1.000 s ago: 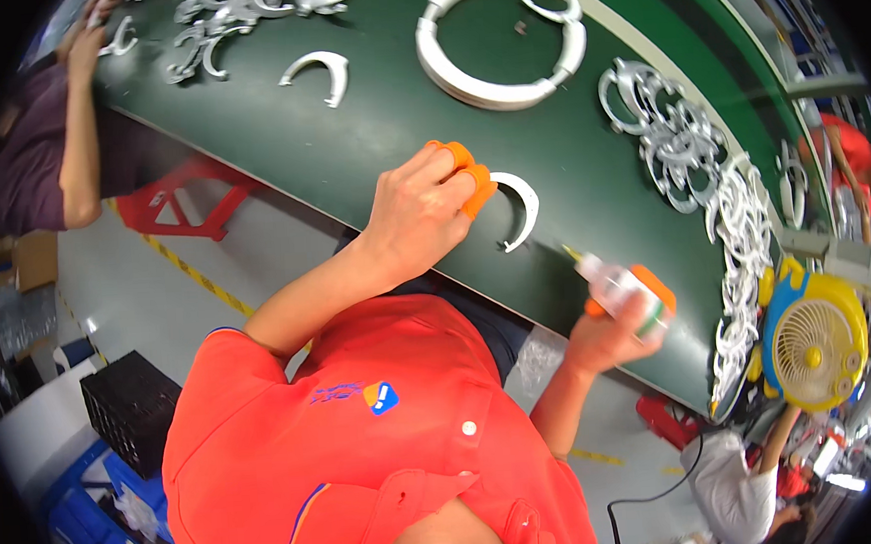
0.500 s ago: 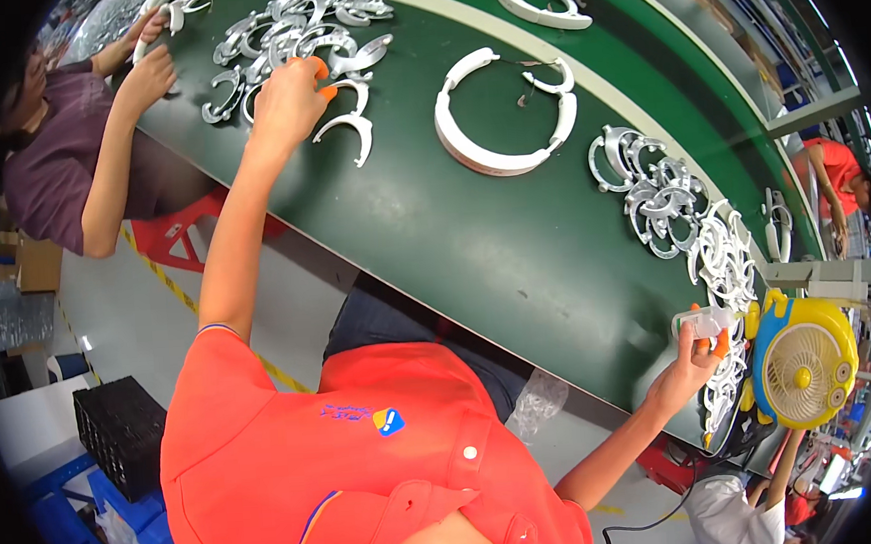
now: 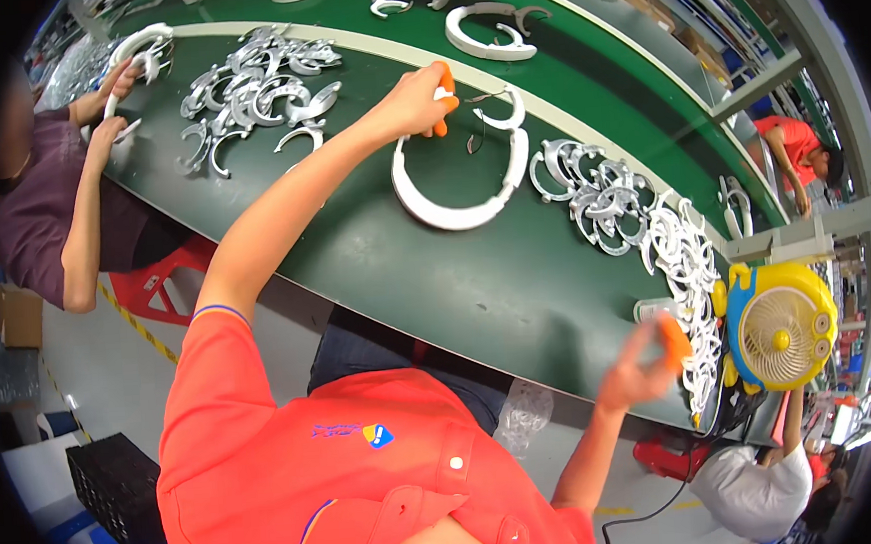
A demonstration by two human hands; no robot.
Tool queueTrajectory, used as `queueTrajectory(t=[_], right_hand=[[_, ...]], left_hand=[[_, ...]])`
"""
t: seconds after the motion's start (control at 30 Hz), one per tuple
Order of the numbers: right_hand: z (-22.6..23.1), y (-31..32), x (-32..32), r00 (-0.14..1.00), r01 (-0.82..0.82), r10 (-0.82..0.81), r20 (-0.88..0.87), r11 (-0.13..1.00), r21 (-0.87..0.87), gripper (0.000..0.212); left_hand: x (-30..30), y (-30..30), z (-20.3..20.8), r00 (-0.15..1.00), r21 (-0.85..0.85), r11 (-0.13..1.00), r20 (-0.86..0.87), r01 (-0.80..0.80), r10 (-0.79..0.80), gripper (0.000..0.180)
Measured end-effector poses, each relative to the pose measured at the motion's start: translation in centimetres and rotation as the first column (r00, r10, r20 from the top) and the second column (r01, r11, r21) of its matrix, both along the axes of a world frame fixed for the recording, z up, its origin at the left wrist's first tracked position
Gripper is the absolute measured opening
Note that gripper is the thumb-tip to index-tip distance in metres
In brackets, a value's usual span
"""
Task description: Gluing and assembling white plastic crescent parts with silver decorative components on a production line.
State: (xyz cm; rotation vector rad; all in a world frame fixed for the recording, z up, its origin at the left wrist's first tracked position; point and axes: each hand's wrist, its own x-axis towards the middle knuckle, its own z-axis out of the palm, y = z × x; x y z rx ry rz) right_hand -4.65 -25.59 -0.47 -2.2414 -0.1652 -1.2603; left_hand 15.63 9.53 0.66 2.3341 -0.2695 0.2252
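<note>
My left hand [image 3: 423, 101], orange covers on its fingertips, reaches to the upper left end of a white C-shaped band [image 3: 452, 216], shaped like a neck-fan housing. Its fingers are closed there, with a bit of white showing between them. Thin dark wires hang at the band's other end. On the right, my right hand [image 3: 641, 364] is blurred, with thumb and fingers apart and nothing visible in them. Just beyond its fingers is a small clear bottle [image 3: 654, 308], beside a row of white curved pieces [image 3: 682, 257].
Silver curved pieces lie piled on the left [image 3: 255, 89] and right [image 3: 600, 197] of the green table [image 3: 386, 270]. Further white bands [image 3: 486, 44] lie beyond the pale rail. A yellow-blue fan [image 3: 786, 325] stands far right. At left, a co-worker [image 3: 43, 206] handles another white band.
My left hand has moved right, from the left silver pile to the white band. My right hand has let go of the bottle and drawn back toward me. The whole view has shifted somewhat.
</note>
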Motion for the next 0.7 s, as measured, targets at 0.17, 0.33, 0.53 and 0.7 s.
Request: queueTrajectory(t=[0.17, 0.33, 0.53, 0.7], right_hand=[[2.4, 12.2, 3.4, 0.69, -0.702, 0.494, -0.529, 0.636, -0.321, 0.044], [-0.2, 14.1, 2.1, 0.57, -0.82, 0.711, -0.411, 0.461, -0.34, 0.027], [-0.8, 14.8, 1.6, 0.535, -0.845, 0.696, -0.479, 0.454, -0.283, 0.025], [-0.9, 14.8, 1.7, 0.489, -0.865, 0.684, -0.542, 0.461, -0.199, 0.025]], left_hand=[[-7.2, -4.1, 3.0, 0.912, -0.57, 0.82, -0.313, 0.042, -0.264, 0.023], [-9.4, -3.6, 2.8, 0.917, -0.615, 0.779, -0.371, -0.125, -0.146, 0.02], [-9.0, -3.3, 1.8, 0.983, 0.232, 0.96, 0.061, 0.155, -0.173, 0.02], [-6.8, -3.8, 0.3, 0.912, 0.13, 0.988, 0.39, 0.081, -0.126, 0.028]])
